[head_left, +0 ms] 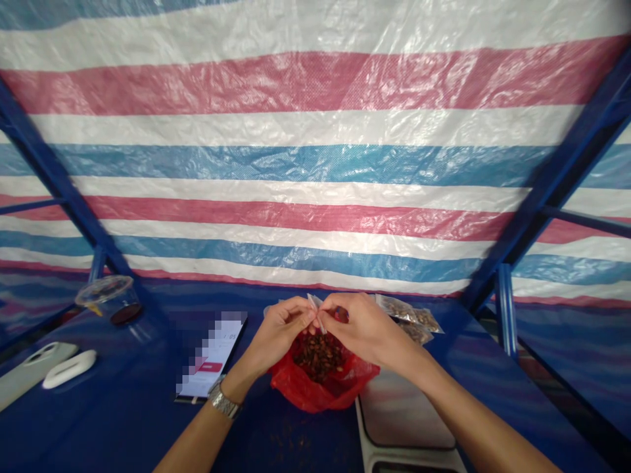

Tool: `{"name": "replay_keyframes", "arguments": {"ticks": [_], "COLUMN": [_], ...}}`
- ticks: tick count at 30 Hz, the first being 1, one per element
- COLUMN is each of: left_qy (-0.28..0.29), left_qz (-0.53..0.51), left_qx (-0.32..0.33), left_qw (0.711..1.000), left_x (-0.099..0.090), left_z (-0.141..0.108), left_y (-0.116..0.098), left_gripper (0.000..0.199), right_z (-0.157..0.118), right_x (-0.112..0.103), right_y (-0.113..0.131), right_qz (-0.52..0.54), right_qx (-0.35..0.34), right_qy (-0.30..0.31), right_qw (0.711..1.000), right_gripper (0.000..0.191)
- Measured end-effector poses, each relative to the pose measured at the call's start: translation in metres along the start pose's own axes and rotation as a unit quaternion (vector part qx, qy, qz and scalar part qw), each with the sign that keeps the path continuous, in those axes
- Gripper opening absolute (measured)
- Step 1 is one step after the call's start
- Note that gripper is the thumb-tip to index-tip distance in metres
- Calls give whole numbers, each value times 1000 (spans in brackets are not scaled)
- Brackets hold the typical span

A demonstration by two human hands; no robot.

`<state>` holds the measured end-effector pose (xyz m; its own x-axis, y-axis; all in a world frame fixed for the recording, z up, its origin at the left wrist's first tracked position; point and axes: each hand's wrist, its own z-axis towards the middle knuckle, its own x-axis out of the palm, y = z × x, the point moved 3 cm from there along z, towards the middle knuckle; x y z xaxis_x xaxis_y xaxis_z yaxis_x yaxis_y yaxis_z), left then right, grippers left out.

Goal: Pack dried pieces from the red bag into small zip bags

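Both of my hands meet above an open red plastic bag (315, 394) that holds many small brown pieces, like seeds or nuts (320, 358). My left hand (286, 328), with a metal watch at the wrist, pinches one side of a small clear plastic bag (315, 303). My right hand (357, 325) pinches the other side, its fingertips nearly touching the left ones. Most of the small bag is hidden by the fingers. Behind my right hand lie filled clear packets (414, 315) of similar brown pieces.
A flat scale (407, 414) sits right of the red bag, partly under my right forearm. To the left lie a phone with a lit screen (217, 355), a white case (70, 369), a pale phone (34, 371) and a clear tub (116, 302). Blue frame bars (557, 177) flank the striped sheet.
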<state>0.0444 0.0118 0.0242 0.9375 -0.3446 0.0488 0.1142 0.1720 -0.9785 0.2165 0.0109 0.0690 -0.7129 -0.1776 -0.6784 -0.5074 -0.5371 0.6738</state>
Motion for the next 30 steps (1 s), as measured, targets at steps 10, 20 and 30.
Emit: {"name": "replay_keyframes", "arguments": {"ticks": [10,20,30], "left_qy": [-24,63,-28], "left_qz": [79,-102,-56], "left_qx": [33,-167,-120], "left_qw": [996,979,991], "left_x": [8,10,1], "left_z": [-1,-7,-5], "left_y": [0,6,18], "left_gripper": [29,59,44], "right_z": [2,-3,-8], "right_x": [-2,-17,-20], "right_y": [-1,18,13], "right_qz": [-50,-123,-203], "right_qx": [70,-24,-101], "right_qy": [-77,-92,39], "right_qw": [993,988,973], "right_gripper": [13,12,16]}}
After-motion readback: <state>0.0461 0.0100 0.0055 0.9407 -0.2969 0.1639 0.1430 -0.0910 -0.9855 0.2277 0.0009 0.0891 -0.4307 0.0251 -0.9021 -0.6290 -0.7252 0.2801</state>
